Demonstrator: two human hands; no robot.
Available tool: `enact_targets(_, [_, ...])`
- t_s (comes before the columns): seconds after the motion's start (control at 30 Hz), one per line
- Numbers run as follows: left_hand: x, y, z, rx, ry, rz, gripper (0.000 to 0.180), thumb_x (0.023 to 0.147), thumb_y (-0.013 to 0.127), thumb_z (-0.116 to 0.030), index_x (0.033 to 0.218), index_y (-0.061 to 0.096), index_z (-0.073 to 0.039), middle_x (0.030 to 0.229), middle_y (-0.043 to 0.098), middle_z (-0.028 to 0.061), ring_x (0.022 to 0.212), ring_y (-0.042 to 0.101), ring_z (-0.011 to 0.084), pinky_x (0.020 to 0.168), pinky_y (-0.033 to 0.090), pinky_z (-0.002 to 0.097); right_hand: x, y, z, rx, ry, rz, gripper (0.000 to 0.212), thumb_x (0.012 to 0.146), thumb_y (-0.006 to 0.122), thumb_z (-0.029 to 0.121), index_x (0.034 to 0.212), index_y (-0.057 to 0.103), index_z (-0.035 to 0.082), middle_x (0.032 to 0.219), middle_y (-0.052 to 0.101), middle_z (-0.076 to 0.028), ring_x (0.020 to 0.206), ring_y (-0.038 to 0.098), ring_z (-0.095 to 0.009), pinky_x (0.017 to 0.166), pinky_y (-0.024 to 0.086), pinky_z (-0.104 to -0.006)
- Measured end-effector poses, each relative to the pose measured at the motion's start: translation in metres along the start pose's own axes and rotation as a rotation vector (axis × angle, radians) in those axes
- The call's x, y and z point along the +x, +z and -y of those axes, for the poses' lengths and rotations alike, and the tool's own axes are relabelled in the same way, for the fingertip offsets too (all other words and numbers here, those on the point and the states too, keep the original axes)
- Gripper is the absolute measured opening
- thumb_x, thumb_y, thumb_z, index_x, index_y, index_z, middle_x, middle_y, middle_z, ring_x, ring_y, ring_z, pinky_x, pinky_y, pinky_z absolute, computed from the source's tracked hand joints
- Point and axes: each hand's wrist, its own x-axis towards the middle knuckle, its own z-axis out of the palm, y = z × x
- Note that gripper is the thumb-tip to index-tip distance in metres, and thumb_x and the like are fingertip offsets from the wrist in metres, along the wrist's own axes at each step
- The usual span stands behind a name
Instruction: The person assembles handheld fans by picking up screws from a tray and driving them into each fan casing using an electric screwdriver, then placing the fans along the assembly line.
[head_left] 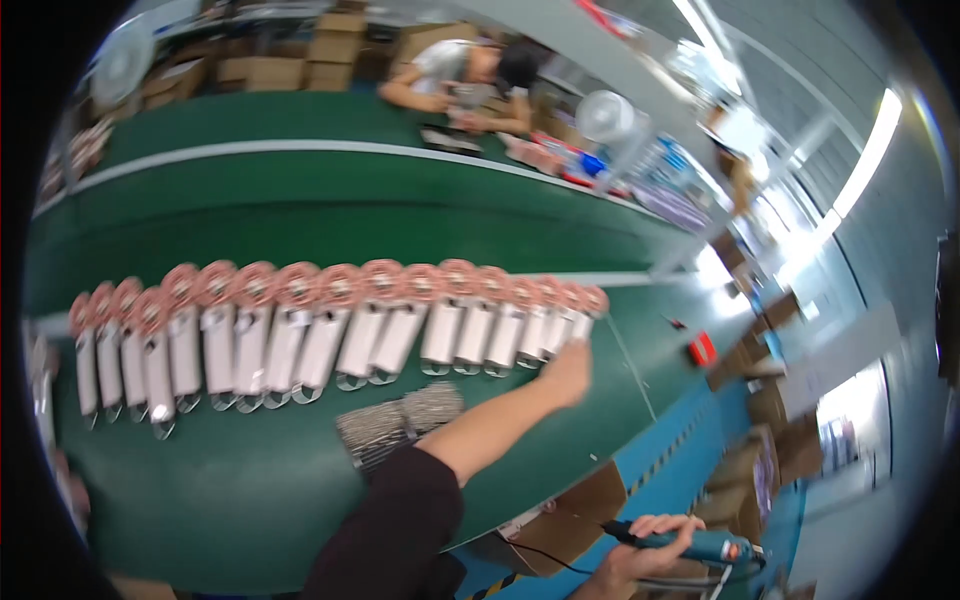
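The left sleeve point(392, 515) is dark and short — the left hand point(568, 376) and right hand point(648, 550) are bare.

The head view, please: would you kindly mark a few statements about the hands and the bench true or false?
1. The right grip holds a teal-and-black power tool. True.
2. The left grip is at the right end of the row of pink-headed items. True.
3. These items have green handles. False: their handles are white.
4. The grey bundled pieces lie on the green bench top, nearer the person than the row. True.
5. The power tool lies among the row. False: it is at the lower right, in the right grip.
6. Nobody else shows. False: a co-worker is across the bench.
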Motion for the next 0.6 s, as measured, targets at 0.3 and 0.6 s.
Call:
enact_targets(0.3, [-0.124,-0.206,0.030,0.244,0.391,-0.379,0.032,0.075,0.057,-0.010,0.101,0.054,0.009,0.104,0.053,0.0235,0.102,0.050,0.0366,0.091,0.041,0.0422,-0.053,0.101,-0.018,0.056,-0.054,0.181,0.026,0.089,0.053,0.026,0.070,0.044,0.010,0.054,0.039,-0.001,0.038,0.034,-0.011,0.038,0.030,-0.0238])
enact_targets(0.6, [-0.485,-0.449,0.024,0.808,-0.667,-1.050,0.024,0.086,0.061,-0.017,0.102,0.056,0.001,0.098,0.058,0.0175,0.090,0.057,0.0305,0.077,0.047,0.0382,-0.097,0.164,-0.044,0.169,0.176,0.469,0.029,0.091,0.047,0.030,0.070,0.046,0.009,0.055,0.038,-0.001,0.038,0.033,-0.011,0.038,0.028,-0.0243])
